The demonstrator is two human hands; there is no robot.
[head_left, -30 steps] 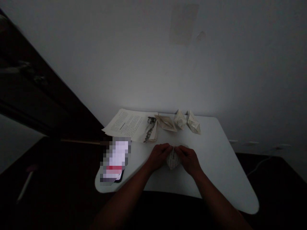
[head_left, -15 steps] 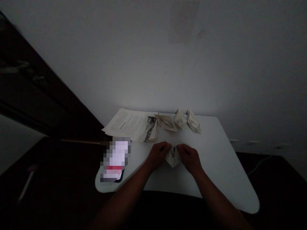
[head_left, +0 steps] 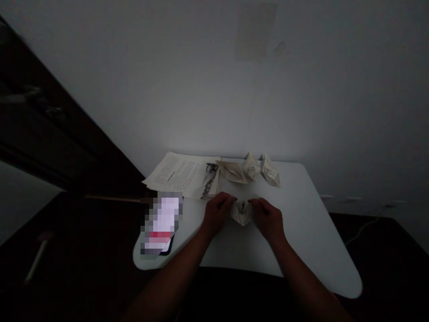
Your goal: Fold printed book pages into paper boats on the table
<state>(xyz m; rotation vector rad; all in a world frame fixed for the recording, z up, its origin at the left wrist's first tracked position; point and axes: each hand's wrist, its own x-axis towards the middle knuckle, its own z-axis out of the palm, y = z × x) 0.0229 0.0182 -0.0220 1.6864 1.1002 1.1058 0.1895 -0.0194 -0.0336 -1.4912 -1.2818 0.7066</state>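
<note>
Between my hands is a folded printed paper point(head_left: 241, 215), shaped like a small boat with its pointed side toward me and a dark gap at its top middle. My left hand point(head_left: 217, 211) pinches its left corner, fingers closed. On the opposite corner, my right hand point(head_left: 268, 216) has a similar pinch. Just beyond them lie three folded paper boats: a flatter, open one point(head_left: 232, 171), a middle one point(head_left: 252, 167) and a right one point(head_left: 270, 171). How the fingertips grip the paper is partly lost in the dim light.
Printed sheets point(head_left: 181, 175) lie in a stack at the table's back left, touching the flatter boat. A phone with a blurred lit screen point(head_left: 162, 223) rests nearer on the left. The white table point(head_left: 311, 241) meets a wall point(head_left: 201, 89); a dark door point(head_left: 50, 112) stands left.
Both hands have moved slightly apart, and the paper between them is spread wider. Its lower point has risen a little, away from me. The other boats and the sheets stay put.
</note>
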